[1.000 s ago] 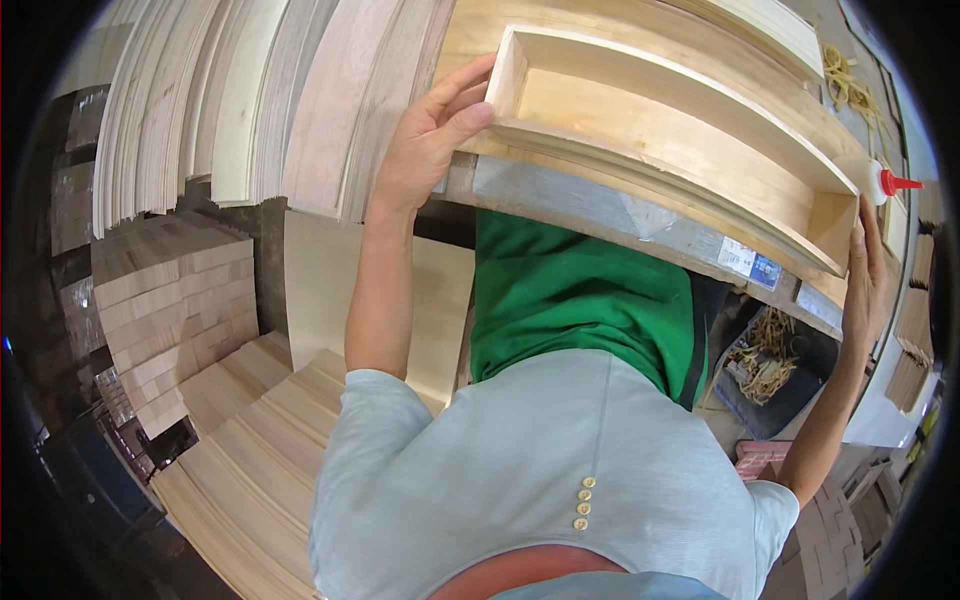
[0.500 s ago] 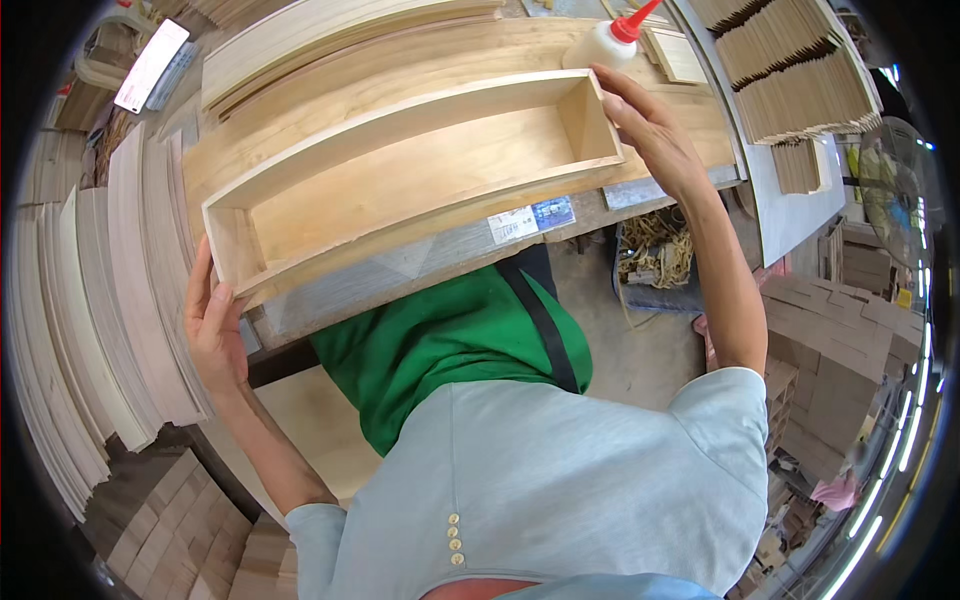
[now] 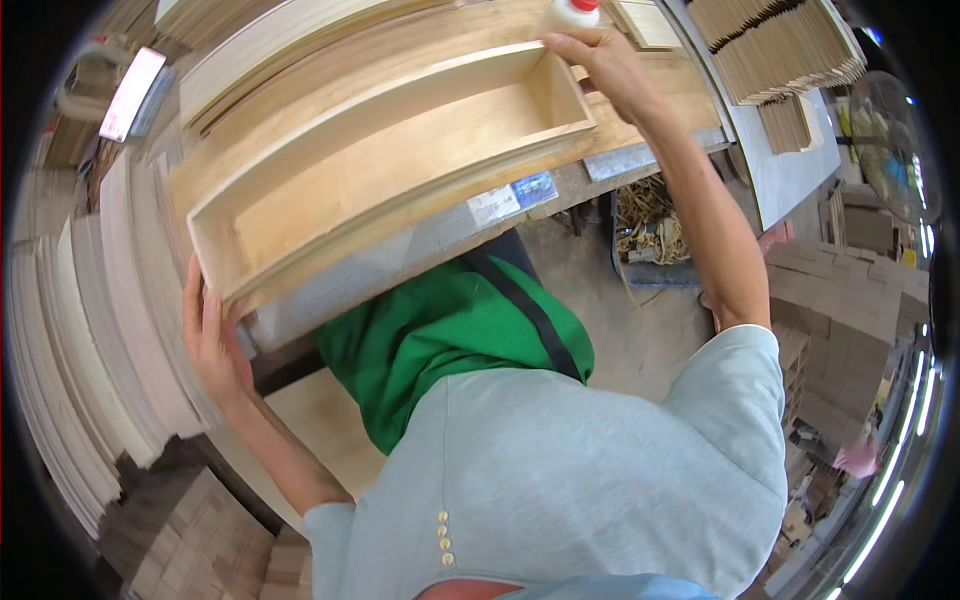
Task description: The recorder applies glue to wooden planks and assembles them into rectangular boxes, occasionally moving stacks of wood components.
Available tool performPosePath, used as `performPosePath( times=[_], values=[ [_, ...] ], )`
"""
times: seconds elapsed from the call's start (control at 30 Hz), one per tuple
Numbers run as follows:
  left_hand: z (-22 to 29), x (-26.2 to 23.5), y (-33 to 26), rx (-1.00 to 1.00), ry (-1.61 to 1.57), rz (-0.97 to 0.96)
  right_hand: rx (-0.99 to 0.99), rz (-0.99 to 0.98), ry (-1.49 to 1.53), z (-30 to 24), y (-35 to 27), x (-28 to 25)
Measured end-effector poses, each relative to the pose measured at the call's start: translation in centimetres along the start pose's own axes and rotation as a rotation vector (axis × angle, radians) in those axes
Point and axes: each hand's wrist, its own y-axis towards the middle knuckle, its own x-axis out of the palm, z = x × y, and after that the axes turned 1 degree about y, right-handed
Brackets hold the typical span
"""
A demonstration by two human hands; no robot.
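Observation:
A long, shallow box of pale wood (image 3: 390, 150) lies slantwise over the workbench, its hollow side facing up toward me and nothing inside it. My left hand (image 3: 217, 345) grips its near left corner, fingers along the outside of the end wall. At the far right corner, my right hand (image 3: 608, 72) is closed on the rim, with the fingers partly hidden behind the end piece. Just beyond that hand stands a white bottle with a red cap (image 3: 572, 14), cut off by the top edge of the view.
Long wooden boards (image 3: 270, 65) are stacked at the back of the bench (image 3: 350, 275). More boards (image 3: 150, 300) stand at the left. Thin wood pieces (image 3: 780, 45) fill a side table at right, near a fan (image 3: 890, 145). A bin of shavings (image 3: 650, 225) sits below the bench.
The box has shifted left and slightly tilted, its right end nearer the left side of the view. My right hand has moved left with it. The whole view has shifted a little too.

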Motion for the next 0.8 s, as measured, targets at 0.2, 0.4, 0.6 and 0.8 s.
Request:
performPosePath(
  times=[0.2, 0.4, 0.6, 0.8],
  values=[
    [-0.5, -0.6, 0.5, 0.031, 0.029, 0.007, 0.081, -0.112, 0.271, 1.4, -1.1, -0.6],
    [3.6, 1.8, 3.2, 0.164, 0.486, 0.1, 0.127, -0.243, 0.264, 0.1, -1.2, -2.2],
    [2.7, 0.9, 3.3, 0.079, 0.298, 0.195, 0.004, -0.288, -0.102, -3.3, -0.7, -3.3],
    [-1.3, 2.1, -2.5, 0.01, -0.244, 0.352, -0.514, -0.268, -0.482, -5.6, -0.2, 0.6]
  ],
)
